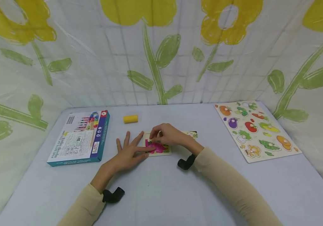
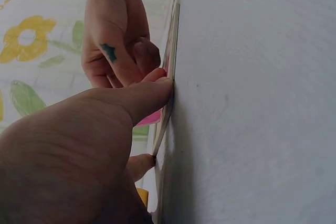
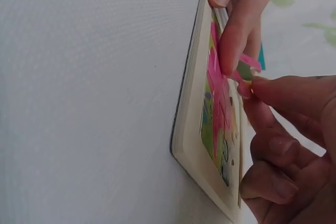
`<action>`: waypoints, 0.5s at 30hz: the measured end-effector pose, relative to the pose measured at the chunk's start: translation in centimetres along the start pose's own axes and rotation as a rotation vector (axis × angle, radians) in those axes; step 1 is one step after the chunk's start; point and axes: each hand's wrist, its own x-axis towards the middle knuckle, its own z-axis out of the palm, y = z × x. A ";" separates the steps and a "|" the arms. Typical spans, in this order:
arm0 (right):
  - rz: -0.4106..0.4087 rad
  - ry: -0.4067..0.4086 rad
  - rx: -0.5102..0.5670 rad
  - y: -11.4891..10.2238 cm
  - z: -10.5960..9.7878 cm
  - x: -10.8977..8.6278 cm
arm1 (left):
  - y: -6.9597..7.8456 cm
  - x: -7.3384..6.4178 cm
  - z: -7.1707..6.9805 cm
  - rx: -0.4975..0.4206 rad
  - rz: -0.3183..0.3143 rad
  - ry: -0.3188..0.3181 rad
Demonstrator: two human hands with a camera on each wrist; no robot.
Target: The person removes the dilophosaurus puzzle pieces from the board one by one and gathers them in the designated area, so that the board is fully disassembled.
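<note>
A small wooden puzzle board with a pale rim and a bright pink picture lies mid-table. My left hand has its fingers spread; the index finger presses on the pink picture and the thumb lies at the near rim. From the right, my right hand reaches over the board, thumb and fingertip together. Between them, in the right wrist view, it pinches a pink puzzle piece tilted up from the board. Most of that piece is hidden behind the fingers.
A boxed set lies at left, and a yellow cylinder lies behind the left hand. At right is a vegetable peg puzzle. A printed card shows partly behind the right wrist. Flowered sheeting hangs behind the table.
</note>
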 end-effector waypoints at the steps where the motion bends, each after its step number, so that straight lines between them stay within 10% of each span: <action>1: -0.001 0.005 0.002 0.0 0.0 0.0 | 0.0 0.0 0.0 -0.003 0.001 0.004; 15: 0.058 0.052 0.060 0.1 0.4 0.1 | -0.3 0.1 0.1 0.003 -0.018 -0.008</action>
